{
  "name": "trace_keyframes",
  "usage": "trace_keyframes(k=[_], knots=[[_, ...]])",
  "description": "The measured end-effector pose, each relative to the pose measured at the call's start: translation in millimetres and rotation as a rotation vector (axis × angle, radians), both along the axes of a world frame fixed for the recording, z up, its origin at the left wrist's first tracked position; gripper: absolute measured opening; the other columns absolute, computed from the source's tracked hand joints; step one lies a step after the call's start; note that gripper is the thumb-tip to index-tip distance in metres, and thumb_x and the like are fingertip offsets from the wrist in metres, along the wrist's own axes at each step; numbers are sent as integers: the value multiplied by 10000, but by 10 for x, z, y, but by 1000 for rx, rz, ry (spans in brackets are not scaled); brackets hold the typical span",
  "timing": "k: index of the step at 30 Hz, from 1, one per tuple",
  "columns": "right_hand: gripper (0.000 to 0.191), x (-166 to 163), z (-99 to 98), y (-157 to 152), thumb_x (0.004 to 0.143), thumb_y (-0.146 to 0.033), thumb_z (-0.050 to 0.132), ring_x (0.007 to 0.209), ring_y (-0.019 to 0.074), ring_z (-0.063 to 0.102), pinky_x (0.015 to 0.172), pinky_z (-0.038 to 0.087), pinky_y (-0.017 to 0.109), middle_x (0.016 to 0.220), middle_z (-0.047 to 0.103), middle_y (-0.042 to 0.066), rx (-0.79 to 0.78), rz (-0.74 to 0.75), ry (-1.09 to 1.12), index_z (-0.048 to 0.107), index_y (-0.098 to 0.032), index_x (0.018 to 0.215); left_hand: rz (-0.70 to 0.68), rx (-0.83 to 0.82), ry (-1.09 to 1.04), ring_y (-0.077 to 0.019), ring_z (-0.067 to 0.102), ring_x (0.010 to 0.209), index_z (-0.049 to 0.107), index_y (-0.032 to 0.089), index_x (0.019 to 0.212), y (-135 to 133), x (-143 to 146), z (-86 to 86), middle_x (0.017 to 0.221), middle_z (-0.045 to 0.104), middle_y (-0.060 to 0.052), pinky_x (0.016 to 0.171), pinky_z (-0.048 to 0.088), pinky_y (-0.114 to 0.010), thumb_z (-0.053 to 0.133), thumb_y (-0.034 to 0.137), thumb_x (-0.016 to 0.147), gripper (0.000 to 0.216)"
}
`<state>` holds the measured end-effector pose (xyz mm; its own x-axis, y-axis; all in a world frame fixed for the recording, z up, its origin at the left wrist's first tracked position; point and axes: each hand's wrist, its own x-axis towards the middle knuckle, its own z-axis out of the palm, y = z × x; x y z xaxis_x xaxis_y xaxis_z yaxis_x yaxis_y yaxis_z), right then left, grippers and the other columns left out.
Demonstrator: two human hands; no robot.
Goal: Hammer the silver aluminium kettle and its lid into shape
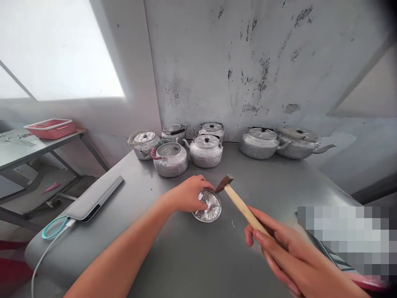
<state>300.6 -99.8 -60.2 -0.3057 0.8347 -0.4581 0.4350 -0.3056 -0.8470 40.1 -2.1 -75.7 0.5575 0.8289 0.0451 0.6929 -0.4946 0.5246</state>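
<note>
My left hand point(187, 193) rests on a small round hammered-metal lid point(209, 207) lying on the grey table point(173, 256), fingers curled over its left rim and holding it in place. My right hand point(281, 248) grips the wooden handle of a small hammer point(238, 203). The hammer's dark head point(224, 182) hovers just above the lid's upper right edge.
Several silver kettles point(206, 150) stand in a row along the back of the table by the stained wall; one kettle point(170, 158) has no lid. A grey flat device point(94, 198) with a teal cable lies at the left edge. A red tray point(52, 128) sits on another table at left.
</note>
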Motion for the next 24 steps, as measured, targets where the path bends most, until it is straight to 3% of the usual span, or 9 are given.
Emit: trace_keyframes(k=[2,5,9,13,24], knots=[[584,-34,-132,-28,896,-721,453,431,101,213,322,254,176,562,366,-81,81,-18,-22,595,-302,1277,-21,20,-13,-245,593,1100,647,224,1249,13,-3,-12,1162,613,-63,1005,468,-347,742,280,743,519],[496,-46,-315,-58,938,-615,492,487,106,351,374,319,181,682,493,-36,257,-35,-24,607,-291,1297,-35,25,-15,-252,589,1111,615,205,1268,22,-4,-11,1176,629,-73,999,467,-352,747,270,743,545],[374,2,-408,-41,965,-529,475,480,134,441,419,402,228,666,569,-14,361,-17,-58,702,-283,1131,-38,11,-30,-243,590,1111,620,219,1241,25,-7,-1,1178,638,-60,990,466,-337,743,236,739,518],[351,43,-400,-12,948,-516,480,534,171,529,475,464,251,658,614,7,412,31,-107,733,-273,926,-40,15,-51,-234,605,1072,645,227,1185,24,-9,-8,1140,647,-45,970,473,-326,743,222,724,472],[381,-68,-171,-26,944,-548,459,534,177,538,501,480,265,618,589,6,372,6,-73,701,-270,849,11,-21,7,-234,605,1067,718,267,1108,-16,28,24,1151,621,-40,979,475,-348,721,223,747,364]])
